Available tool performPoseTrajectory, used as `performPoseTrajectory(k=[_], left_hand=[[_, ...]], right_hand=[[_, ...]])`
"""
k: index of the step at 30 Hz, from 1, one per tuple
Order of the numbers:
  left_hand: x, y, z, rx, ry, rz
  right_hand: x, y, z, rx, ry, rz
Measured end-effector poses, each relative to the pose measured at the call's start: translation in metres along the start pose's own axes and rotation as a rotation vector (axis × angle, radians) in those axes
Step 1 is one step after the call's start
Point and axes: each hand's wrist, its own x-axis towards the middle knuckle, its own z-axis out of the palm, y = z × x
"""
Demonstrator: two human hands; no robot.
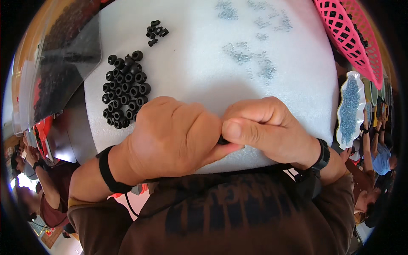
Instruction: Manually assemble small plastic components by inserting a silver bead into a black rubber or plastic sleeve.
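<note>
My left hand (170,134) is closed, knuckles up, around a small black piece (222,140) that is mostly hidden by the fingers. My right hand (267,129) meets it fingertip to fingertip; its thumb presses against the black piece over a curled forefinger. Whether the right fingers pinch anything more is hidden. Beyond my left hand, many round black hollow pieces (125,85), like cord lock bodies, lie grouped with open ends showing. Farther off is a small heap of black plunger-like pieces (156,32). Tiny bluish springs (265,68) lie scattered at the far right.
A white foam-like sheet (182,63) covers the work surface. At left stands a clear bin (68,55) of dark pieces. A pink lattice basket (348,38) and a white scalloped tray (361,108) with bluish springs sit at right. Other people (46,187) are on both sides.
</note>
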Motion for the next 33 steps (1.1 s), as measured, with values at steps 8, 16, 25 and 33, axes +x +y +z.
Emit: performPoseTrajectory(k=[8, 16, 25, 33], left_hand=[[0.007, 0.004, -0.012, -0.082, -0.02, -0.144], [0.008, 0.009, -0.012, 0.015, -0.022, -0.099], [-0.004, 0.006, -0.003, 0.04, 0.0, -0.038], [-0.003, 0.006, 0.001, 0.049, 0.027, -0.143]], right_hand=[[-0.002, 0.001, 0.002, -0.109, -0.008, -0.081], [-0.002, 0.0, 0.002, -0.049, -0.022, -0.084], [-0.002, 0.008, 0.004, 0.044, 0.005, -0.037], [0.001, 0.006, 0.005, 0.015, 0.02, -0.058]])
